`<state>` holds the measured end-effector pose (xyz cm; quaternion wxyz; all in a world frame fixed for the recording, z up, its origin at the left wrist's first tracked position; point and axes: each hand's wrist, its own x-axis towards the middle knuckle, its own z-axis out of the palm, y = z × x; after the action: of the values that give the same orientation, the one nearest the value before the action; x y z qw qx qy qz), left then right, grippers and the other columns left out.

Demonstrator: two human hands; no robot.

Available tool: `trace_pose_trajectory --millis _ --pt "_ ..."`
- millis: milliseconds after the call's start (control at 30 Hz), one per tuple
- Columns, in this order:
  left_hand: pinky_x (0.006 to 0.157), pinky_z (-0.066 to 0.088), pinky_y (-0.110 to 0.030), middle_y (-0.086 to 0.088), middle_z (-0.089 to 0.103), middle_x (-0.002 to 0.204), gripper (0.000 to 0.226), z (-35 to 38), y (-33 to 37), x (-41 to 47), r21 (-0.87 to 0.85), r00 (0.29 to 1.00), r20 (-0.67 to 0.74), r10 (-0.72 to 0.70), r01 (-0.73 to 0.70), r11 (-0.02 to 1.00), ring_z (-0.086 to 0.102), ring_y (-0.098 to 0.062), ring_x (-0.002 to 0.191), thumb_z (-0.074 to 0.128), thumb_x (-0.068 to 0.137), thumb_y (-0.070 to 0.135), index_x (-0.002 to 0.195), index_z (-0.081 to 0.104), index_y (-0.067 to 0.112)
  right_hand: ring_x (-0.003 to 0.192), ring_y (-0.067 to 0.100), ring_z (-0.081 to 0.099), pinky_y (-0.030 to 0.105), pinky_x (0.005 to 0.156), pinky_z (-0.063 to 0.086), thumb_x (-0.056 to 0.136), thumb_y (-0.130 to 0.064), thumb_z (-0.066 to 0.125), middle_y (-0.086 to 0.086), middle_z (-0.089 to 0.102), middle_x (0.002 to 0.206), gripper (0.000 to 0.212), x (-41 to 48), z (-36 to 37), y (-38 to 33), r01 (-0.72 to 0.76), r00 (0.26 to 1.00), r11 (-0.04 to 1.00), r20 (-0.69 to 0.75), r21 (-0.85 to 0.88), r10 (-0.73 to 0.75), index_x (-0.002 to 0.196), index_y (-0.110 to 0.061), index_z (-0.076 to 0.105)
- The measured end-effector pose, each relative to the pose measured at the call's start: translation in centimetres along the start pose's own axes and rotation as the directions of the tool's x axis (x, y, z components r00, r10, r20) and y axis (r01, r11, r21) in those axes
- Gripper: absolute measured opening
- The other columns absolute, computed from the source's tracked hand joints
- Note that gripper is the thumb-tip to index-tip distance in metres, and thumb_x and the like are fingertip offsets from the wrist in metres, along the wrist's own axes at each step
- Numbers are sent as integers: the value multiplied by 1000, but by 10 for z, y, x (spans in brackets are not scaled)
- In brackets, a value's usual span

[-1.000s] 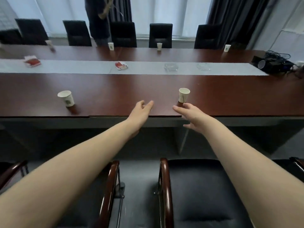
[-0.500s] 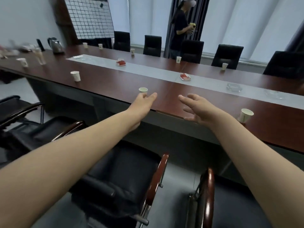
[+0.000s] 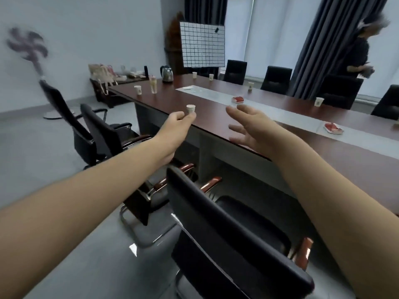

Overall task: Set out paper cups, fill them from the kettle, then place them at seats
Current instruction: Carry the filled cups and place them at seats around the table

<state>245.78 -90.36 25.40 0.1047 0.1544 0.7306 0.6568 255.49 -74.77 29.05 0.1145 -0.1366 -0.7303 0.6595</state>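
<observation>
You look to be mid-placing: your right hand is spread and empty, your left hand curls at the paper cup on the worktop's near edge, contact unclear, and next you'll likely need another cup from the far-left kettle end.

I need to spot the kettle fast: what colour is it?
The kettle has a shiny silver body and a black handle, and stands at the table's far end. Head view.

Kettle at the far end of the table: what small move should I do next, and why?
Probably walk along the table toward the kettle and take its handle. The left hand and right hand hold nothing, the kettle stands far beyond reach, and cups already stand at several seats; whether they are filled does not show.
</observation>
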Motion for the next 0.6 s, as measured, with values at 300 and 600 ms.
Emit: trace_pose_trajectory --millis 300,600 --pt "98 31 -29 1 48 140 50 -171 -26 20 -4 958 -288 -15 15 1000 43 -13 127 48 96 42 141 38 20 137 26 36 42 102 41 94 -35 56 5 31 153 72 57 187 -19 26 964 1000 266 10 -28 152 -16 18" --pt "94 33 -31 2 48 140 48 -303 -64 40 17 858 -509 -70 92 996 44 -12 124 45 98 41 141 39 18 123 22 47 40 101 43 95 -35 56 6 42 142 73 120 355 -10 29 858 998 514 -54 3 152 -15 15"
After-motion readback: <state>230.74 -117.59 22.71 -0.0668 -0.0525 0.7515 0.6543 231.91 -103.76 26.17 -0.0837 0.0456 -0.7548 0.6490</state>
